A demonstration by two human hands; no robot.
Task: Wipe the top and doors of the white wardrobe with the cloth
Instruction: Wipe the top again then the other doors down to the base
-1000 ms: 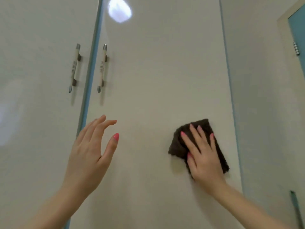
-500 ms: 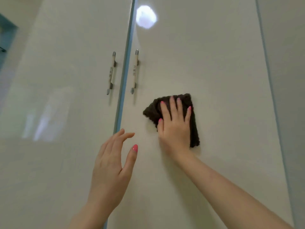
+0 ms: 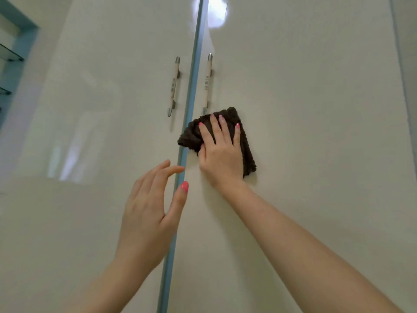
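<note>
A person's right hand (image 3: 222,154) presses a folded dark brown terry cloth (image 3: 225,136) flat against the glossy white right-hand door (image 3: 304,132) of a tall white wardrobe, fingers spread and nearly straight over the fabric rather than curled round it. The cloth sits at the door's inner edge, just beside the pale blue strip (image 3: 191,86) that divides the two doors, its upper corner touching or all but touching the lower end of the right door's cream-and-metal bar handle (image 3: 207,82). One corner of the cloth laps onto the blue strip.

The left hand (image 3: 149,213) is raised in front of the left-hand door (image 3: 101,132), open and holding nothing, fingers loosely extended toward the strip; whether it touches the surface cannot be told. A matching bar handle (image 3: 173,85) hangs on that door, untouched.

The step in hand appears to be wiping the right door's face, with the stroke at the door's inner edge. The next move would likely call for working round or over the handle, then carrying the cloth across the strip to the left door. The wardrobe's top lies out of view, so its state cannot be judged.
</note>
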